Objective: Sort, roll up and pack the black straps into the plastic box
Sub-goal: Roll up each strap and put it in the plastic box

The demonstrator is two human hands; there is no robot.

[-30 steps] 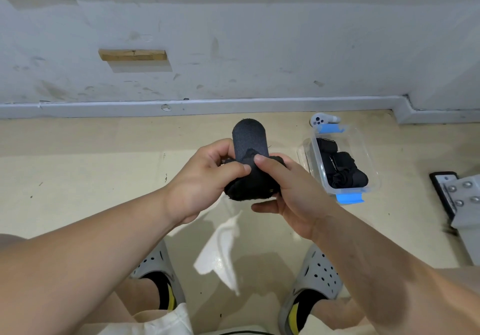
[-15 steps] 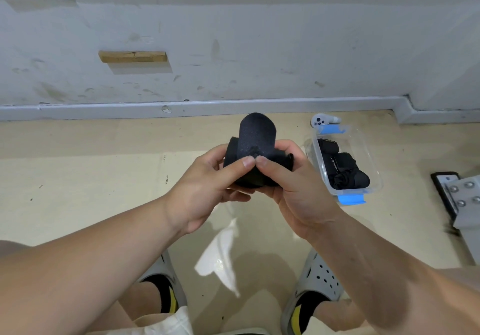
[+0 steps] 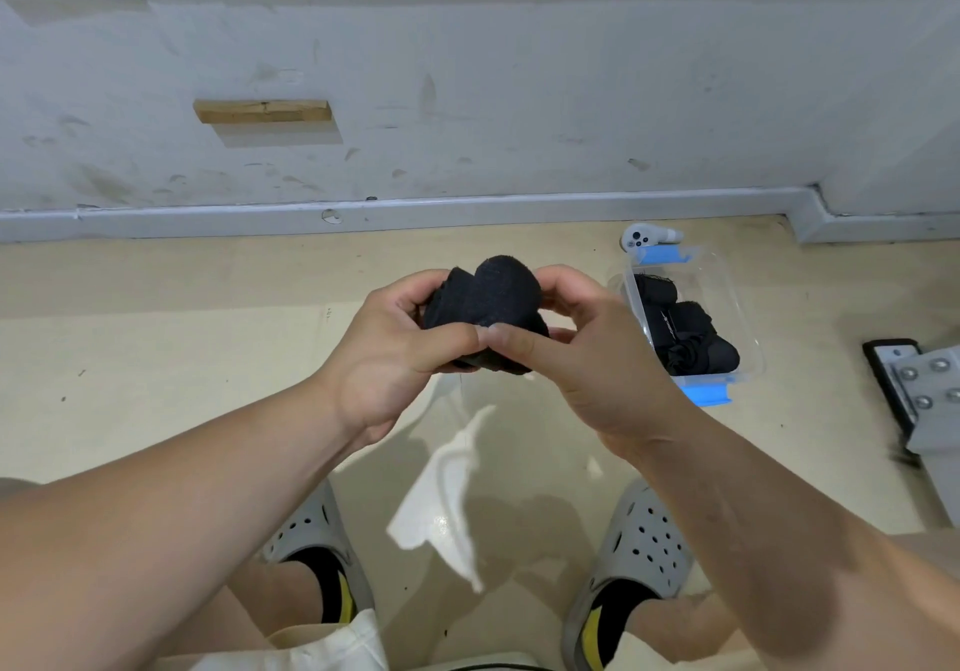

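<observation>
A black strap [image 3: 491, 301], mostly rolled into a bundle, is held in front of me above the floor. My left hand [image 3: 395, 353] grips its left side with thumb and fingers curled round it. My right hand [image 3: 582, 353] grips the right side, thumb meeting the left thumb on the roll's near face. The strap's loose end curves over the top of the roll. To the right on the floor stands the clear plastic box [image 3: 740, 306] with blue clips, holding several rolled black straps [image 3: 685, 332].
A white controller [image 3: 644, 237] lies behind the box by the grey baseboard [image 3: 467, 213]. A grey metal bracket with bolts [image 3: 924, 389] sits at the right edge. My feet in grey clogs [image 3: 641, 545] stand below on the beige floor.
The upright loose end of the strap has been folded down onto the roll. Both hands have closed in tighter round the bundle and lifted slightly.
</observation>
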